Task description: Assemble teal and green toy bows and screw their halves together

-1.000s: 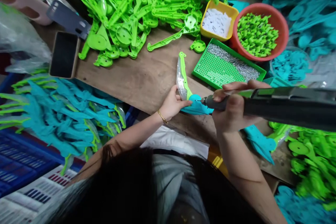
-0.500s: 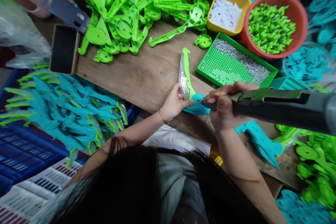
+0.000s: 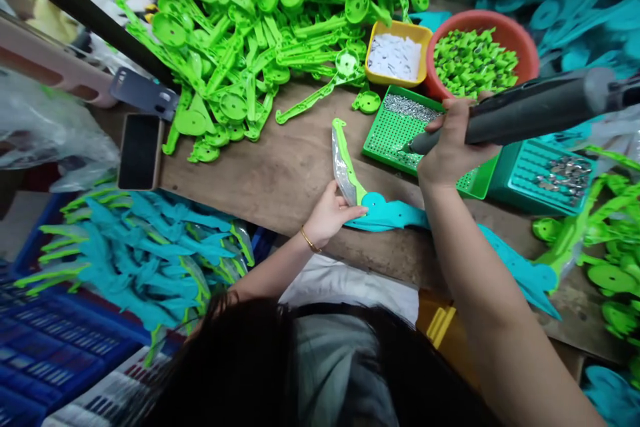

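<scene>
My left hand (image 3: pixel 330 213) pinches a green and teal plastic toy piece (image 3: pixel 380 210) with a clear blade cover, flat on the wooden bench (image 3: pixel 280 167). My right hand (image 3: pixel 450 140) is wrapped round a dark grey electric screwdriver (image 3: pixel 525 110). Its tip points down into the green perforated tray (image 3: pixel 400 130), which holds a band of small silver screws along its far edge.
A heap of green plastic parts (image 3: pixel 250 33) covers the far bench. A yellow box of white bits (image 3: pixel 395 53) and a red bowl of green pieces (image 3: pixel 475 57) stand behind the tray. A teal tray (image 3: pixel 545 170) sits right, a phone (image 3: pixel 140 150) left, finished toys (image 3: pixel 150 247) lower left.
My right hand lifted the screwdriver off the toy piece and carried it forward to the green screw tray. My left hand stayed on the toy piece.
</scene>
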Motion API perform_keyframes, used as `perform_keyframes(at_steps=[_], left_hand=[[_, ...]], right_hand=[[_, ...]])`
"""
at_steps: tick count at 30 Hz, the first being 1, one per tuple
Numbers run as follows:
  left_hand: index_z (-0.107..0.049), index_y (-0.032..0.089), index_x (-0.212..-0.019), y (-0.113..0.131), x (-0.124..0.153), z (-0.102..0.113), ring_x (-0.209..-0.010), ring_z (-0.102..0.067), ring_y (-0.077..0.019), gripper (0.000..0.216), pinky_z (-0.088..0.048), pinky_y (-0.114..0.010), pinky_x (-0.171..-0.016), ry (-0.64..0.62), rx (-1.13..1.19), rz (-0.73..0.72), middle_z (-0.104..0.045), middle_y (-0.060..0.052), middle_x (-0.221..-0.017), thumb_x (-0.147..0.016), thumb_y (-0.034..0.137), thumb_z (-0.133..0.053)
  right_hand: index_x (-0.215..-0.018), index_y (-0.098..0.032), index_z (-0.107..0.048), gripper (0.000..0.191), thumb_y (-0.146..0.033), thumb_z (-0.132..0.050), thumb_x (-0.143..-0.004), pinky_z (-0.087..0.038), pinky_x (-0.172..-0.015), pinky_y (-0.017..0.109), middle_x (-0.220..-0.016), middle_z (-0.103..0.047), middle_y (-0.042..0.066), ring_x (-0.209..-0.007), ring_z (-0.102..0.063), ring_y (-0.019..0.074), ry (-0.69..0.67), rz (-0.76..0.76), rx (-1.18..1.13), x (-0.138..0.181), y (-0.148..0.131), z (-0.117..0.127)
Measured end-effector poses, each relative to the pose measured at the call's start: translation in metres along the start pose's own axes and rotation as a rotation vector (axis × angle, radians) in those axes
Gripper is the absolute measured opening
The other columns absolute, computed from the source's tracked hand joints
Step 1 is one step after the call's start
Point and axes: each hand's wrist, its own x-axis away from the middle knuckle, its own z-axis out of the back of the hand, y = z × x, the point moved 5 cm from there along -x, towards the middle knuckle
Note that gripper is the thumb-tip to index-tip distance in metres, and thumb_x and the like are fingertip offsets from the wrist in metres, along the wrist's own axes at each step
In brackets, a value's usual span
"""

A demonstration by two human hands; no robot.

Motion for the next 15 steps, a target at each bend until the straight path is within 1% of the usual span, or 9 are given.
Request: perform_keyframes(at_steps=[3,7,10,12,15], left_hand=[[-0.043,0.018,-0.114,0.0,0.0,0.0,-0.072,-0.07,-0.0138,0.079,-0.056,-0.027,-0.072,0.009,0.008,0.012,-0.073,-0.001,-0.084,-0.051,0.023,-0.091],[-0.044,0.018,-0.114,0.0,0.0,-0.001,-0.074,-0.07,-0.0139,0.079,-0.055,-0.028,-0.073,-0.001,0.014,0.016,-0.073,-0.001,-0.085,-0.051,0.021,-0.091],[-0.045,0.018,-0.114,0.0,0.001,0.0,-0.074,-0.07,-0.0144,0.075,-0.055,-0.028,-0.074,-0.012,0.001,-0.006,-0.073,-0.001,-0.086,-0.055,0.026,-0.09],[-0.047,0.017,-0.112,0.001,0.0,0.001,-0.073,-0.069,-0.0144,0.068,-0.054,-0.027,-0.072,-0.018,-0.004,-0.019,-0.073,-0.001,-0.083,-0.06,0.033,-0.087],[-0.049,0.017,-0.108,0.0,-0.002,0.001,-0.073,-0.069,-0.0152,0.059,-0.053,-0.027,-0.07,-0.017,0.008,-0.036,-0.072,-0.001,-0.08,-0.064,0.036,-0.084]], right_hand=[[-0.106,-0.026,-0.047,0.035,-0.052,-0.061,-0.085,-0.046,-0.05,0.027,-0.081,-0.058,-0.003,-0.051,-0.05,0.0066,0.004,-0.017,-0.002,0.003,0.003,0.001],[-0.102,-0.023,-0.048,0.04,-0.056,-0.061,-0.083,-0.046,-0.048,0.025,-0.077,-0.058,-0.003,-0.049,-0.049,0.0036,0.004,0.021,0.041,0.003,0.002,-0.001],[-0.101,-0.023,-0.05,0.041,-0.055,-0.066,-0.08,-0.047,-0.045,0.028,-0.076,-0.061,-0.003,-0.046,-0.05,0.0058,0.001,0.028,0.006,-0.002,-0.001,-0.004],[-0.101,-0.024,-0.052,0.04,-0.05,-0.071,-0.077,-0.045,-0.042,0.028,-0.075,-0.063,-0.004,-0.043,-0.05,0.008,0.024,0.008,-0.083,-0.007,-0.011,-0.002],[-0.099,-0.023,-0.055,0.03,-0.037,-0.071,-0.078,-0.039,-0.038,0.025,-0.07,-0.064,-0.005,-0.04,-0.049,0.0085,0.054,-0.039,-0.235,-0.007,-0.044,0.006]])
